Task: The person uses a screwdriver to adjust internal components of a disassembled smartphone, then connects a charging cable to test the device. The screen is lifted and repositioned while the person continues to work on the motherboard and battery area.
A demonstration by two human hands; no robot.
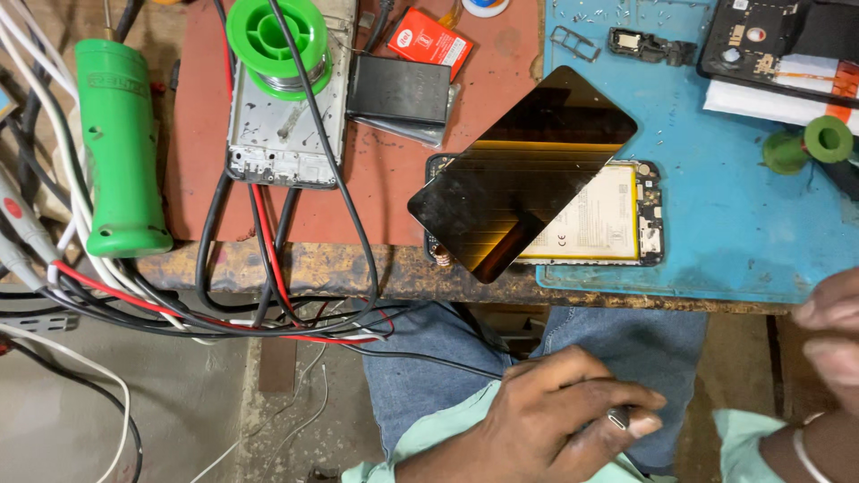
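My left hand (555, 420) rests over my jeans-clad lap below the bench edge, its thumb and fingertips pinched on a small dark part (620, 417). My right hand (832, 335) enters at the right edge, fingers curled and blurred, with a bangle on the wrist; nothing shows clearly in it. On the bench a dark glossy phone screen panel (523, 170) lies tilted across an opened phone (649, 215) whose pale battery (595, 219) is exposed. Both hands are apart from the phone, nearer than the bench edge.
The opened phone sits on a blue mat (743, 206) next to a red mat (385, 179). A green wire spool (277, 40) stands on a bare phone frame (286, 134). Nearby are a black battery (398, 89), a green tool handle (121, 148), tangled wires (268, 295) and another opened phone (769, 40).
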